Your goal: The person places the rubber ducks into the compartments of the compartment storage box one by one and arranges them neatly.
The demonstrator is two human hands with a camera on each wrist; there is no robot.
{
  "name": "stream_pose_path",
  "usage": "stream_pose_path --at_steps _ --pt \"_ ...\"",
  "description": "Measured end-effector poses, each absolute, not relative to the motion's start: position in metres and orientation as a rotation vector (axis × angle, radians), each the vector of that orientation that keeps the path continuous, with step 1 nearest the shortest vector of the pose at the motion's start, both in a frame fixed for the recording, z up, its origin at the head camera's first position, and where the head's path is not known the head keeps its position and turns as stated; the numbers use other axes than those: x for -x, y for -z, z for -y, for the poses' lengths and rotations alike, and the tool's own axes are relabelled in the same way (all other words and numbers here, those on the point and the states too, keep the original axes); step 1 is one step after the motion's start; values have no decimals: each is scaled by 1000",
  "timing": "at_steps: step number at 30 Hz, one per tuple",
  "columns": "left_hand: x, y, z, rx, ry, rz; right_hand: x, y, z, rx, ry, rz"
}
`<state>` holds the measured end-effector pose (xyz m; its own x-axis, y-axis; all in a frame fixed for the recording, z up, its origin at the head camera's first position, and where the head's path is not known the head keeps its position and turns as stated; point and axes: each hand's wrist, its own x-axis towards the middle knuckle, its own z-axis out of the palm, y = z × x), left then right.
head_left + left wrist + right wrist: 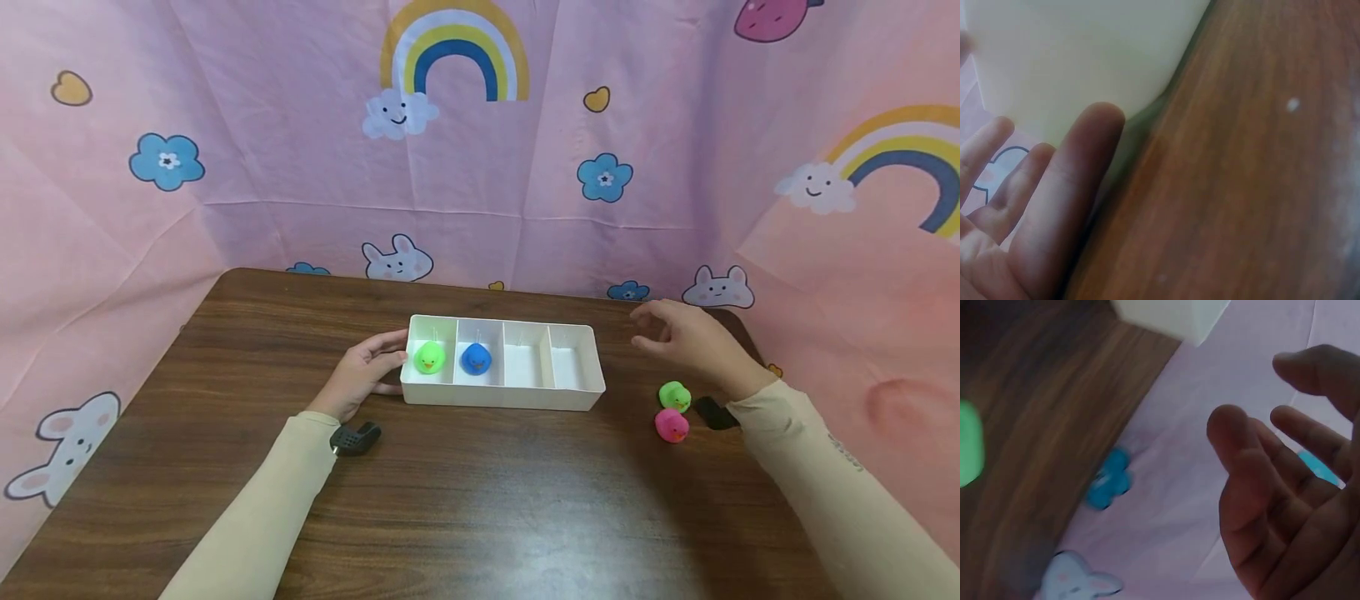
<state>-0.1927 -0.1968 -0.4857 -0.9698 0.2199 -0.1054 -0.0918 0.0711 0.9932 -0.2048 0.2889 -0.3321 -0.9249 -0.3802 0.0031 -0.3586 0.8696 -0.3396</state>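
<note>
A white box (502, 397) with a row of compartments stands on the table. A green toy duck (430, 357) sits in its leftmost compartment, a blue toy duck (476, 359) in the one beside it. My left hand (358, 375) rests its fingertips against the left end of the box. In the left wrist view its fingers (1079, 169) look fairly straight against the pale wall. My right hand (686, 343) is raised to the right of the box, fingers loosely bent, holding nothing. Nearer me than that hand lie another green duck (675, 397) and a pink duck (672, 426), touching.
The brown wooden table (480, 500) has its back edge against a pink patterned cloth (300, 167). That cloth also hangs along both sides. A dark wrist device (356, 439) sits on the left wrist, another (715, 413) on the right.
</note>
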Motion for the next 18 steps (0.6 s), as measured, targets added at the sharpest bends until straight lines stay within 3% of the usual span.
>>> stream_pose_path --at_steps 10,18 --pt "192 489 201 -131 -2010 -2125 189 368 -355 458 540 -2869" --pt "193 490 199 -142 -2004 -2120 176 395 -379 349 557 -2777"
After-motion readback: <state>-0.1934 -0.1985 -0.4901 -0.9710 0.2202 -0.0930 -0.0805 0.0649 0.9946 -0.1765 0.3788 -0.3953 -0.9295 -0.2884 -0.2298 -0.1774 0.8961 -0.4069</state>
